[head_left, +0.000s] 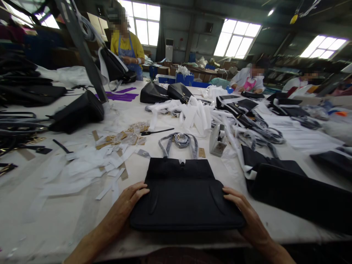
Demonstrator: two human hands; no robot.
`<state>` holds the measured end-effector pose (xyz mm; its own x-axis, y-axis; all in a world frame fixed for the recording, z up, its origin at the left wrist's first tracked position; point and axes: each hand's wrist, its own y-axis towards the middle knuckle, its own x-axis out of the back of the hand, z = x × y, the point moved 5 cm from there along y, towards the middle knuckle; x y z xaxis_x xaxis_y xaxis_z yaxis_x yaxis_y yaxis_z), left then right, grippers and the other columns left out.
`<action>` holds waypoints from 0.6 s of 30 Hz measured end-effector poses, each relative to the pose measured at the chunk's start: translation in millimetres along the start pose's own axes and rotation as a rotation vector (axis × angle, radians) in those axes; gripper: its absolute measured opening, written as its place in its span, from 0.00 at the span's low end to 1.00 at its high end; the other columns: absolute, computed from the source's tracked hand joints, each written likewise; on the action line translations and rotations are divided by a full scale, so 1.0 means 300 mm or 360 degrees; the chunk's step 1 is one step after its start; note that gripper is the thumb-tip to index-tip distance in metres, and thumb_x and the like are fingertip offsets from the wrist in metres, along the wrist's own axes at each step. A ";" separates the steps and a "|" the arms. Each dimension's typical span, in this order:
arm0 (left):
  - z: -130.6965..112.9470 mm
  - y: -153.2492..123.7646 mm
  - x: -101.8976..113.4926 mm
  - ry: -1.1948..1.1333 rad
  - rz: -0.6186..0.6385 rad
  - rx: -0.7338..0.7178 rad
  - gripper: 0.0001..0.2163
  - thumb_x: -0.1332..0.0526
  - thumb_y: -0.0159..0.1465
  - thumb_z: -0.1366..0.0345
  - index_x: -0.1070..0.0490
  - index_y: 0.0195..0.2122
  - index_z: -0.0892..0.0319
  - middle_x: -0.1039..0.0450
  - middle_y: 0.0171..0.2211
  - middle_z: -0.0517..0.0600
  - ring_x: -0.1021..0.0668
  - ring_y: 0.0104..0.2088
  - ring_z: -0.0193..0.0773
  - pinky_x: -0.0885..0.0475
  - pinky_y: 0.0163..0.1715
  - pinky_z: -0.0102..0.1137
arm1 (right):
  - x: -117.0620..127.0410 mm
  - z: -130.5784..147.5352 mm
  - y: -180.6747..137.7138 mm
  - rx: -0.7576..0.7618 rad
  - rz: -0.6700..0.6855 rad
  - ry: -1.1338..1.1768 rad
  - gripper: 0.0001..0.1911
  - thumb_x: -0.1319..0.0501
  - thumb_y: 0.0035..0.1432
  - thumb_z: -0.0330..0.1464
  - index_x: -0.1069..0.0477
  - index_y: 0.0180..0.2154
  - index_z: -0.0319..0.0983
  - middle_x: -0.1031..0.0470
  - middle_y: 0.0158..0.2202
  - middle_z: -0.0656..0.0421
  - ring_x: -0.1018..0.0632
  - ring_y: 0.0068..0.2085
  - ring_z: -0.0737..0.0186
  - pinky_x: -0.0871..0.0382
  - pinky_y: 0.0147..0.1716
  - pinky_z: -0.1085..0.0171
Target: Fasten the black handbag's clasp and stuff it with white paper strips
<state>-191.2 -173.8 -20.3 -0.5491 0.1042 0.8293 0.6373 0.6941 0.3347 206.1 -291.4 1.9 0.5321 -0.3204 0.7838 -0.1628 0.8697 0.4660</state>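
Observation:
A flat black handbag (184, 196) lies on the white table (55, 216) right in front of me, its flap open toward the far side. My left hand (129, 201) grips the bag's left edge and my right hand (242, 209) grips its right edge, fingers curled onto the top face. Just beyond the bag lies a grey wrapped strap with gold hardware (180, 141). A small tan tag (202, 152) rests beside the strap.
White paper strips (90, 165) and tan tags (123, 137) litter the left. More black bags sit at right (291, 190), left (78, 112) and centre back (162, 91). White wrapping (192, 112) is piled mid-table. Other people work at the far side.

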 end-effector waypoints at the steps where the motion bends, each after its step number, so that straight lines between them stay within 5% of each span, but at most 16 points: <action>1: -0.004 -0.012 -0.002 0.0062 0.0004 -0.0021 0.25 0.49 0.63 0.76 0.39 0.59 0.49 0.34 0.59 0.50 0.32 0.59 0.40 0.34 0.59 0.35 | -0.005 0.003 -0.017 0.0033 0.0023 -0.0061 0.20 0.48 0.61 0.24 0.34 0.54 0.41 0.32 0.57 0.50 0.30 0.59 0.54 0.30 0.55 0.56; 7: -0.071 -0.025 0.055 0.0341 0.0085 -0.0192 0.25 0.54 0.64 0.76 0.36 0.59 0.48 0.32 0.59 0.47 0.30 0.59 0.38 0.32 0.58 0.36 | 0.022 0.037 -0.048 0.0316 0.0104 -0.0343 0.23 0.51 0.63 0.22 0.31 0.54 0.45 0.28 0.56 0.56 0.31 0.60 0.58 0.29 0.53 0.58; 10: -0.113 -0.005 0.058 0.0505 0.0149 -0.0083 0.17 0.49 0.67 0.68 0.31 0.55 0.50 0.29 0.57 0.48 0.27 0.57 0.43 0.30 0.56 0.43 | 0.053 0.064 -0.019 0.0317 0.0093 -0.0342 0.22 0.51 0.62 0.21 0.27 0.49 0.46 0.24 0.52 0.58 0.28 0.57 0.58 0.28 0.50 0.57; 13: -0.163 0.020 0.026 0.0687 0.0043 -0.0015 0.12 0.43 0.66 0.60 0.27 0.47 0.55 0.25 0.52 0.53 0.26 0.55 0.49 0.31 0.55 0.50 | 0.066 0.107 0.048 0.0224 0.0028 -0.0266 0.18 0.49 0.61 0.22 0.26 0.44 0.45 0.22 0.46 0.58 0.26 0.55 0.57 0.28 0.50 0.55; 18: -0.236 0.046 -0.067 0.0896 -0.0194 -0.0068 0.13 0.45 0.66 0.64 0.29 0.46 0.66 0.28 0.53 0.65 0.25 0.53 0.52 0.28 0.52 0.45 | -0.007 0.233 0.238 0.0146 -0.0015 -0.0055 0.15 0.46 0.65 0.26 0.28 0.50 0.44 0.24 0.50 0.56 0.28 0.57 0.56 0.32 0.56 0.52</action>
<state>-133.2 -216.7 -0.6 -0.2551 -0.3780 0.8900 0.6151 0.6467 0.4510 135.3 -254.9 62.1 0.5051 -0.3423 0.7923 -0.2342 0.8292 0.5076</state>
